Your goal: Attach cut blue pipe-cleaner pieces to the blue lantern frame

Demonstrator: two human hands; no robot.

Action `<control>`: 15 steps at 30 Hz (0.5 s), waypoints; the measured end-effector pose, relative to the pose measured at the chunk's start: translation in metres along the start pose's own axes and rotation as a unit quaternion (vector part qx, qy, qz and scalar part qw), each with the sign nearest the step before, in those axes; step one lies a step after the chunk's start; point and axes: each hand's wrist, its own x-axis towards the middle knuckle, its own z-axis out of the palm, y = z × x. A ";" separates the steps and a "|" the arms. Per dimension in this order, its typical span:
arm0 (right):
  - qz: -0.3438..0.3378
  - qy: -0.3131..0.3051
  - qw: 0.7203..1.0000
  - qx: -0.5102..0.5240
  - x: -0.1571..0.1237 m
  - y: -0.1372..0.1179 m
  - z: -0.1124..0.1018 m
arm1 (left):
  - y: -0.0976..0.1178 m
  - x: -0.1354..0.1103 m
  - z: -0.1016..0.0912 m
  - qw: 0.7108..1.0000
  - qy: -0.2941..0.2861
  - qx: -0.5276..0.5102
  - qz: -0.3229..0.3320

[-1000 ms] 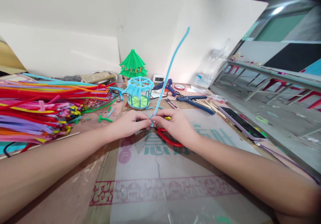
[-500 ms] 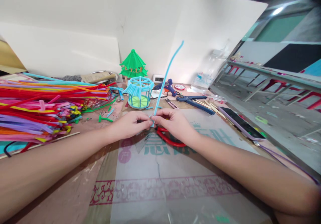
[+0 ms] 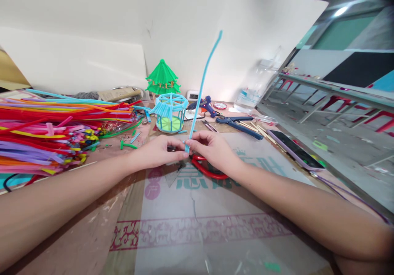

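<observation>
Both my hands meet over the plastic-covered work surface and pinch the lower end of a long light-blue pipe cleaner (image 3: 202, 87), which rises upright with its top bent to the right. My left hand (image 3: 161, 151) grips it between thumb and fingertips from the left. From the other side, my right hand (image 3: 215, 150) pinches it with thumb and forefinger. Red-handled scissors (image 3: 211, 171) lie beneath my right hand, their blades partly hidden. Just beyond stands a light-blue round frame (image 3: 171, 111) with a pale green floor, and behind it a green tiered roof (image 3: 162, 78).
Bundles of coloured pipe cleaners (image 3: 37, 139) fill the left side. A blue glue gun (image 3: 205, 104), blue-handled pliers (image 3: 240, 125), thin wooden sticks and a phone (image 3: 295, 150) lie at the right. Behind them stand a clear plastic bottle (image 3: 254, 86) and a white board (image 3: 191, 28).
The light-blue pipe cleaner stands higher above my fingers, its tip further up and slightly left. My hands stay almost in place, still pinching its lower end.
</observation>
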 end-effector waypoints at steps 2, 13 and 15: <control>0.000 -0.001 1.000 -0.001 0.000 -0.001 0.000 | -0.001 0.000 0.002 1.000 0.003 0.007 0.010; -0.003 -0.018 1.000 0.000 0.000 0.002 0.000 | 0.002 -0.002 0.008 0.996 0.066 0.040 0.046; -0.006 -0.013 1.000 -0.005 -0.001 0.002 0.000 | 0.002 -0.002 0.008 0.996 0.066 0.046 0.048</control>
